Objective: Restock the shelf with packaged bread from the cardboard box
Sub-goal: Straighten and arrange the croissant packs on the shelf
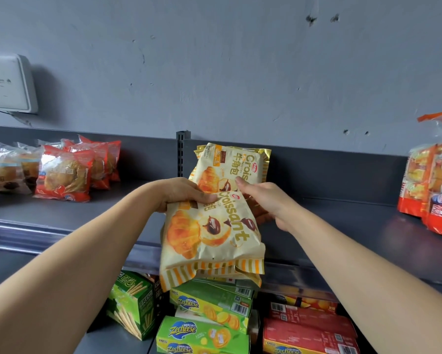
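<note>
L hand [182, 194] grips front croissant pack [209, 236] top; R hand [265, 203] pinches rear croissant pack [230, 162].

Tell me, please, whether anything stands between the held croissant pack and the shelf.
Nothing visible does. The left hand grips the pack over the front edge of the shelf; the right hand holds a second pack behind it.

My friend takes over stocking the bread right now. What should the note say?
Left hand grips the top of the front croissant pack, which hangs over the shelf edge.
Right hand pinches the back croissant pack, upright near the shelf's back wall.
Already on the shelf: red bread packs at left.
Left to do: set both croissant packs down. Cardboard box is out of view.
</note>
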Motion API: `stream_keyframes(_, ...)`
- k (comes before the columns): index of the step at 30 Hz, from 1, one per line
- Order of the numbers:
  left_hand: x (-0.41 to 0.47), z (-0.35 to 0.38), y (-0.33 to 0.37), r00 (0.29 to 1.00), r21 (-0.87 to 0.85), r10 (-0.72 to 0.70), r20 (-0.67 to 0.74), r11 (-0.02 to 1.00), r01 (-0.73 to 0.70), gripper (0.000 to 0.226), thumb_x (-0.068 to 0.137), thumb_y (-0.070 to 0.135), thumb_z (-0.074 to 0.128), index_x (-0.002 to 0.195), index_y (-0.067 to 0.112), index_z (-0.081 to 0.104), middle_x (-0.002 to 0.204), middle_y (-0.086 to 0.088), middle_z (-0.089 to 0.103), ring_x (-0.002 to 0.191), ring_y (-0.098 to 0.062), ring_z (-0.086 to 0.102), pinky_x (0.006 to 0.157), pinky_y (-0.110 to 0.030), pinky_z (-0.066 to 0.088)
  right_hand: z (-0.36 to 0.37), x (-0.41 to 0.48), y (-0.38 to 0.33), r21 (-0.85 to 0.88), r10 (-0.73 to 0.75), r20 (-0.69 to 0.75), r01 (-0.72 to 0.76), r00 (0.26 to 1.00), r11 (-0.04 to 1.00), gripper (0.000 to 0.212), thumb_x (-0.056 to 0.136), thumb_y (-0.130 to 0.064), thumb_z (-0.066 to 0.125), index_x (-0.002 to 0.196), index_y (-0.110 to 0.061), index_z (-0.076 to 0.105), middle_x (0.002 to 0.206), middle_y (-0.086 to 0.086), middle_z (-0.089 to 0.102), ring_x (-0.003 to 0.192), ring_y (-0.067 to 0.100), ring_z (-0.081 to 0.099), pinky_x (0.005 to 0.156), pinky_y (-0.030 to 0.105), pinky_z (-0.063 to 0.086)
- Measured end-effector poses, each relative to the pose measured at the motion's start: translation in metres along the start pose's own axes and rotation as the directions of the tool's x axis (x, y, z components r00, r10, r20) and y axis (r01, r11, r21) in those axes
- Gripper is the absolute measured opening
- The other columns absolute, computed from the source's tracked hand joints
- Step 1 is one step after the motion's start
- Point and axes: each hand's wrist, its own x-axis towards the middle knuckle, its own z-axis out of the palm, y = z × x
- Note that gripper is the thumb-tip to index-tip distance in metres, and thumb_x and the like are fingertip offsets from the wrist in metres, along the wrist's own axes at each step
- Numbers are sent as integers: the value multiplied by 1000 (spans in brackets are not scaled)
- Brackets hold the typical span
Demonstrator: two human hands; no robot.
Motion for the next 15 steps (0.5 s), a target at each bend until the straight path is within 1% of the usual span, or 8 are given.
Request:
stream_keyframes(2,-2,-1,0,998,-55,54,-40,997,-56,37,72,28,77,101,9,64,84,-5,76,70,-18,73,59,-30,60,-1,0,-1,31,4,4,-4,1000,1000,58,78,-66,63,118,-23,67,126,-2,64,122,22,53,109,43,36)
stream_keyframes(4,-5,-1,2,989,-90,122,-84,988,-129,45,69,25,79,106,7,62,88,-8,75,73,-20,73,62,-31,60,-1,0,-4,64,10,21,-11,1000,998,62,72,-71,65,116,-27,67,122,-3,66,119,23,57,108,49,38)
stream_keyframes(6,-6,-1,6,974,-78,188,-124,977,-198,58,61,27,83,112,7,61,97,-10,72,78,-21,73,66,-33,60,-1,-1,-10,95,31,48,-36,998,995,78,59,-78,69,118,-28,64,122,-1,67,118,24,58,108,49,38)
stream_keyframes(8,-7,-1,12,954,-45,252,-159,964,-262,54,62,27,85,108,10,63,102,-10,70,81,-21,73,67,-33,60,-1,1,-13,86,40,71,-46,997,995,97,40,-80,76,121,-28,63,125,0,65,121,25,55,112,49,32)
stream_keyframes(9,-9,-1,16,942,-23,288,-172,955,-296,49,63,26,85,105,11,63,103,-10,69,81,-21,73,66,-32,59,-1,1,-16,83,33,98,-41,995,996,97,38,-76,79,120,-26,64,124,1,67,120,25,57,111,48,33)
stream_keyframes(12,-12,-1,25,894,17,398,-204,915,-403,43,64,27,83,102,16,66,104,-8,67,79,-19,72,62,-27,58,-5,4,-19,150,26,141,-47,990,988,73,50,-52,84,114,-20,68,109,4,74,108,26,66,104,47,45)
stream_keyframes(14,-13,-2,28,851,-69,458,-256,870,-489,41,67,30,80,104,19,66,104,-6,68,78,-19,73,63,-28,58,-7,8,-20,205,-7,101,-14,995,979,58,61,-41,82,112,-18,70,107,5,74,104,26,68,98,44,50)
stream_keyframes(15,-13,-6,27,838,-124,466,-285,849,-514,40,71,34,77,106,20,65,107,-6,69,82,-20,73,67,-32,59,-8,8,-21,248,-20,88,-3,996,969,49,69,-36,79,113,-16,69,107,7,74,102,26,70,91,41,54)
